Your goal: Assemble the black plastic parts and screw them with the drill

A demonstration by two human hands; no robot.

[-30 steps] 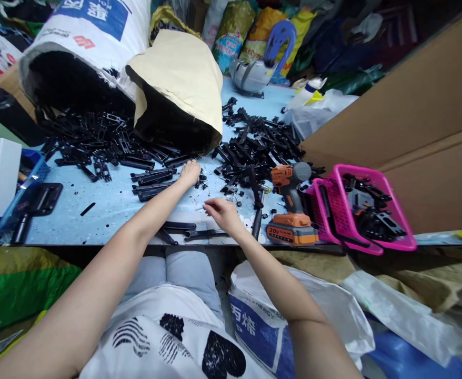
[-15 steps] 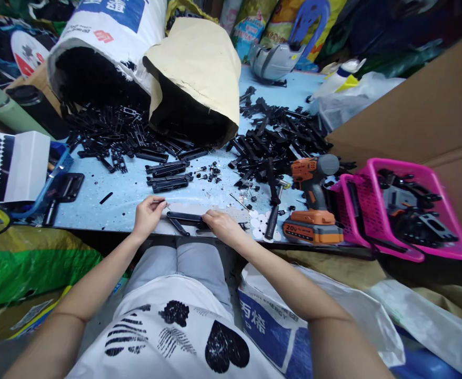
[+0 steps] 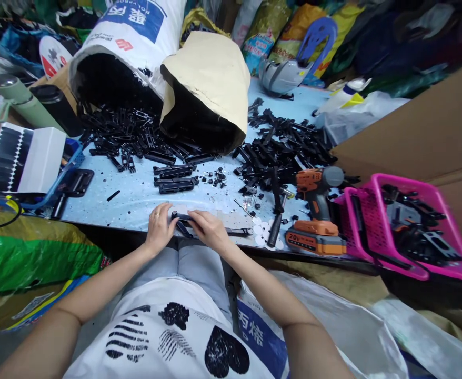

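Observation:
Near the front edge of the blue table, my right hand (image 3: 209, 230) is closed around a long black hinged part (image 3: 184, 229), whose short arm is folded out at an angle. My left hand (image 3: 160, 226) is at that part's left end, thumb and fingers pressed to it. Whether a small pin sits between the left fingers is hidden. Under my right hand, another black strip (image 3: 239, 231) lies on a grey sheet at the edge. Just beyond the hands rest two black assembled parts (image 3: 176, 184) side by side and several small black pieces (image 3: 217, 177).
Black parts (image 3: 270, 152) are heaped at centre right, below a tan sack (image 3: 211, 68) and a white sack (image 3: 136, 47). To the right stand an orange cordless drill (image 3: 315, 210), a hammer (image 3: 275, 226) and a pink basket (image 3: 420, 263). A blue basket (image 3: 53, 196) is at left.
My left hand has come right, onto the end of the hinged part; it was pinching a thin pin-like piece just left of it. My right hand has shifted left along the part. The view shifted slightly.

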